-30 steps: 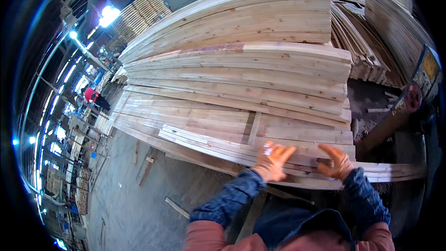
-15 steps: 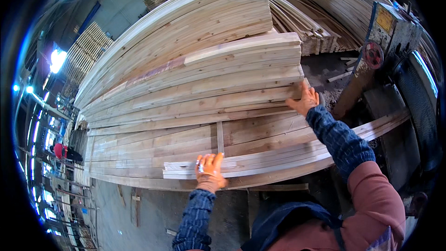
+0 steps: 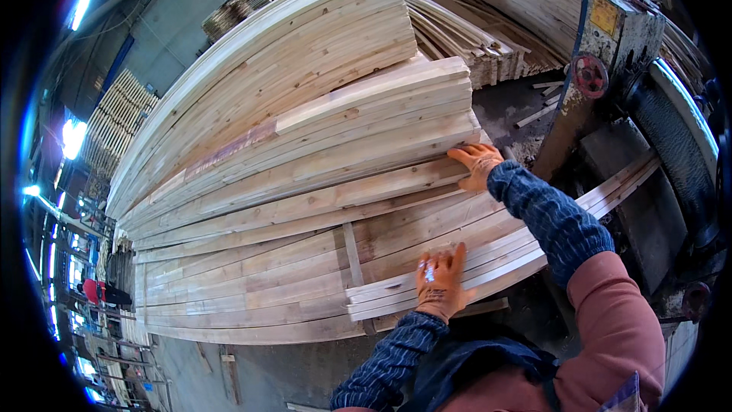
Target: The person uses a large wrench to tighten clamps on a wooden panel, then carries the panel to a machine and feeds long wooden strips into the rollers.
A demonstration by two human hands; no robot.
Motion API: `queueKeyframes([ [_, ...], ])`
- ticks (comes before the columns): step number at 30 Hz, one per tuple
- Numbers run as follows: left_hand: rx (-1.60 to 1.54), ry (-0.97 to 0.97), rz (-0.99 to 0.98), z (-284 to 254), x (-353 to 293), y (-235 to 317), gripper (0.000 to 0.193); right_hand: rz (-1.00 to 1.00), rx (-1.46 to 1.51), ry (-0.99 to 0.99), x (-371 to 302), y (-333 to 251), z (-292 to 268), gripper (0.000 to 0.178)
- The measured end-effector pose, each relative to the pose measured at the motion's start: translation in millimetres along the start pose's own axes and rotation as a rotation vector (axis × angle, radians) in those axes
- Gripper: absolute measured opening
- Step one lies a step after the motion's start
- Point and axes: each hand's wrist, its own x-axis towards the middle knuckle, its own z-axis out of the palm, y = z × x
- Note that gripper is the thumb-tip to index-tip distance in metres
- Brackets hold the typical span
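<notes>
My left hand [image 3: 441, 282], in an orange glove, lies over the near end of a few long pale wooden strips [image 3: 503, 255], fingers extended and thumb apart. The strips rest on the lower layer of boards and run right toward a machine. At the right end of a stack of planks, my right hand [image 3: 479, 166], also in an orange glove, has its fingers over the edge of a wooden board [image 3: 374, 192] and its thumb lower down; the fingertips are partly hidden. A thin crosswise stick [image 3: 352, 255] lies on the lower boards.
A taller lumber stack [image 3: 305, 61] stands behind. At right are a worn machine post with a red handwheel [image 3: 589, 76] and a dark textured roller [image 3: 675, 152]. Loose slats [image 3: 473, 38] lie farther back. A person in red [image 3: 95, 291] is at far left.
The pale strips have slid right along the boards, my left hand moving right with them. My right hand has come from spread fingers beside the stack onto a board's end. The view has shifted slightly.
</notes>
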Motion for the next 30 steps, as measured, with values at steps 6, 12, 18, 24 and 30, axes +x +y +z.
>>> queueKeyframes([
  [6, -0.046, -0.036, 0.055, -19.5, -17.0, -32.0, 0.091, -0.129, 0.193, 0.106, 0.3, 32.9, -6.6, 0.085],
  [12, -0.512, 0.060, -0.115, -37.5, -61.2, -100.5, 0.077, -0.037, 0.951, 0.200, 17.8, 55.0, 46.8, 0.058],
  [18, -1.039, 0.677, -0.453, 10.3, -73.1, -219.1, 0.084, 0.264, 1.324, 0.395, 54.4, 124.9, 115.6, 0.024],
  [24, -1.569, 0.859, -1.056, -35.0, -42.0, -257.0, 0.091, 0.306, 0.950, -0.009, -71.2, 63.2, 69.0, 0.051],
  [30, -1.451, 1.079, -0.924, -13.2, -21.1, -248.3, 0.102, 0.276, 1.179, 0.636, 44.2, 89.3, 29.5, 0.079],
])
